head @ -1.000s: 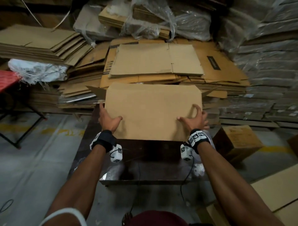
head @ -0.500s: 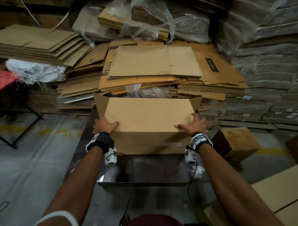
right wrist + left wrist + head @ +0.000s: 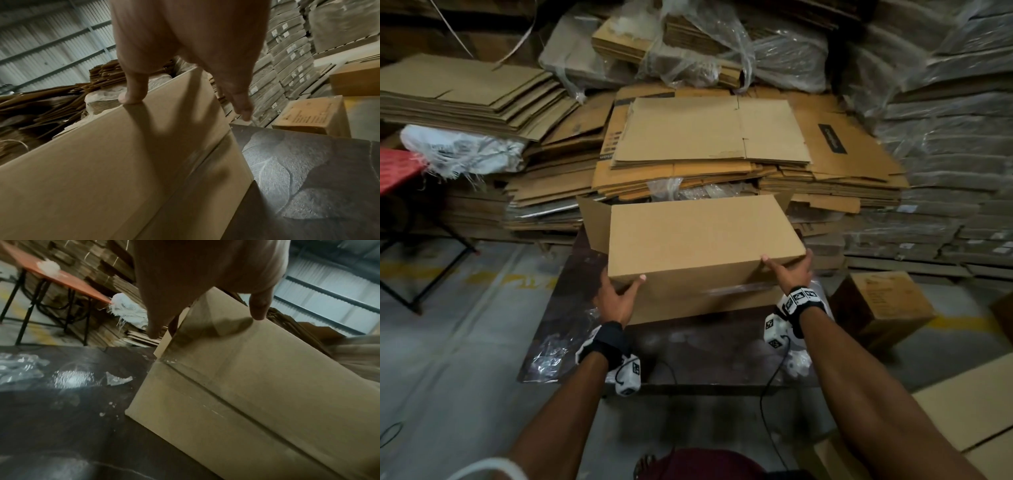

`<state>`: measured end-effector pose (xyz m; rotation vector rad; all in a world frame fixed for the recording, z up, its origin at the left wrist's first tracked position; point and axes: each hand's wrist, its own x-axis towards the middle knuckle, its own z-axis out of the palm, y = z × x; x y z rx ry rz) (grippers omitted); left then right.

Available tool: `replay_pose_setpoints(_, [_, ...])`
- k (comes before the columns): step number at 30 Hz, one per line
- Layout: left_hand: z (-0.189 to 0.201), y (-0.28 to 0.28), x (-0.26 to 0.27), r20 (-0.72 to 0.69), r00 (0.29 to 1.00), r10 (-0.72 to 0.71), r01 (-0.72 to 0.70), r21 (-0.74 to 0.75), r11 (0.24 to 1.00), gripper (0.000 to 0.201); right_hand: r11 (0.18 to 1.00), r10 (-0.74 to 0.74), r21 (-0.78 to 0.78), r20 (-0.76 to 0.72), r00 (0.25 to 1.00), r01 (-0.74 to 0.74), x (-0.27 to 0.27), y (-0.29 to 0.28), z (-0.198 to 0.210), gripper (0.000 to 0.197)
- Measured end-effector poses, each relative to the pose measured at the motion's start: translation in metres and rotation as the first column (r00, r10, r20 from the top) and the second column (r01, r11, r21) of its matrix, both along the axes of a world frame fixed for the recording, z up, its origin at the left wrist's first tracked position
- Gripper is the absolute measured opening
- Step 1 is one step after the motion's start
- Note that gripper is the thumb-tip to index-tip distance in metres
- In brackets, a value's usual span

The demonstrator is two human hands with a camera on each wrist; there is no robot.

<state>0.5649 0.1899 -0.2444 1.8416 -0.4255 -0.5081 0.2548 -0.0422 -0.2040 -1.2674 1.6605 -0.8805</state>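
Cardboard box [image 3: 698, 240] on table [image 3: 705, 356], 12 o'clock of me. My left grip [image 3: 616, 298] at its 7 o'clock corner, right grip [image 3: 791, 274] at 4 o'clock; both spread, fingers straight, pressing its sides.

Our brown rectangular cardboard box [image 3: 698, 240] sits on the dark flat table [image 3: 709, 349], with our left hand [image 3: 616, 298] and right hand [image 3: 791, 274] at its near corners. Tan flattened-carton stacks [image 3: 709, 137] lie behind it, and a small brown closed carton [image 3: 880, 305] is to the table's right.
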Motion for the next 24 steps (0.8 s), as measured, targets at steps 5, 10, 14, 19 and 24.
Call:
replay_pose_setpoints(5, [0.008,-0.003,-0.009,-0.044,0.999,-0.007,0.004,-0.067,0.998,0.112,0.997,0.073,-0.028,0.074,0.995,-0.071,-0.002,-0.008,0.008,0.144])
replay_pose_setpoints(10, [0.065,-0.019,-0.015,0.153,0.984,0.091,-0.075,-0.11,0.991,0.106,0.974,0.182,-0.119,-0.076,0.98,-0.191,0.008,-0.043,0.068,0.146])
replay_pose_setpoints(14, [0.124,-0.034,-0.01,0.299,0.952,0.063,-0.024,-0.132,0.991,0.092,0.935,0.29,-0.127,-0.271,0.918,-0.332,0.021,-0.083,0.129,0.124])
replay_pose_setpoints(19, [0.169,-0.045,0.004,0.329,0.934,-0.138,0.117,0.084,0.99,0.077,0.896,0.397,-0.019,-0.418,0.817,-0.444,0.035,-0.113,0.185,0.097])
replay_pose_setpoints(24, [0.165,-0.045,0.017,0.096,0.973,-0.211,0.196,0.149,0.969,0.077,0.847,0.465,0.032,-0.528,0.711,-0.53,0.048,-0.125,0.188,0.096])
